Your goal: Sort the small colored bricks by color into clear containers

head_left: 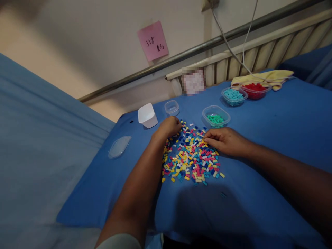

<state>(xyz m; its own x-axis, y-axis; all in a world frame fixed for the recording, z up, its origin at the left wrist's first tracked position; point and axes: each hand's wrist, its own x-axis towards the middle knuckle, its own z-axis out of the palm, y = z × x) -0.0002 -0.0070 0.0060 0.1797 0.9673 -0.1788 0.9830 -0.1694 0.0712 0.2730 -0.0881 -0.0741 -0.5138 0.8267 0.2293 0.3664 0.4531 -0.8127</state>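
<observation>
A loose spread of small toy building bricks (184, 157) in yellow, pink, white, orange, teal and dark blue lies on the blue cloth. At its upper left edge, my left hand (169, 126) is closed with the fingers curled down among the bricks; whatever it may hold is hidden. My right hand (225, 141) rests at the right edge of the spread, thumb and fingertips pinched together. I cannot make out anything between them. Just beyond the right hand stands a clear tub with green bricks (215, 119).
Farther right are tubs of light blue bricks (233, 95) and red bricks (253, 90), beside a yellow cloth (275, 75). A white container (147, 116), a small clear tub (172, 108) and a clear lid (119, 147) lie left. A radiator (249, 55) and cords border the back.
</observation>
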